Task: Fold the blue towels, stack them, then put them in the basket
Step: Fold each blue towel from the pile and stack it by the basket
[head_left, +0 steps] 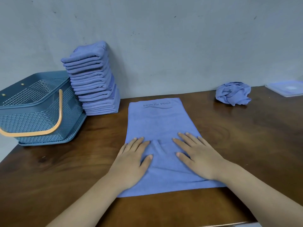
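spread towel (pixel 157 128): lay flat on the table (pixel 246 145) in the middle, long side running near to far, with printed lettering at its far end.
left hand (pixel 131 163): open and flat, fingers straight, palm pressing the near-left part of the spread towel; it gripped nothing.
right hand (pixel 198 158): also open and flat, pressing the near-right part; it gripped nothing.
wrinkle: a small ridge of cloth stood between the two hands.
stack (pixel 95 82): a tall pile of folded blue towels stood at the far left against the wall, just right of the basket, its upper layers offset to the left of its base.
basket (pixel 41 112): blue and perforated, orange handle dropped to the near side, at the far left by the table's edge; no towel showed inside.
crumpled towel (pixel 232 94): lay bunched at the far right, well apart from the hands, not yet folded.
flat plastic piece (pixel 287 88): sat at the far right edge; what it was could not be told.
step, as judged: smoothing before the first fold.
risk, crease: if the ridge was not pushed out, it would likely be folded in and leave a lumpy, uneven towel.
risk, skew: uneven pressure from the two hands could drag the towel askew, so its edges would not meet.
risk, stack: another towel set off-centre on that leaning pile could tip it toward the basket.
risk, transfer: the pile looked taller than the basket, so moving it whole could spill layers.
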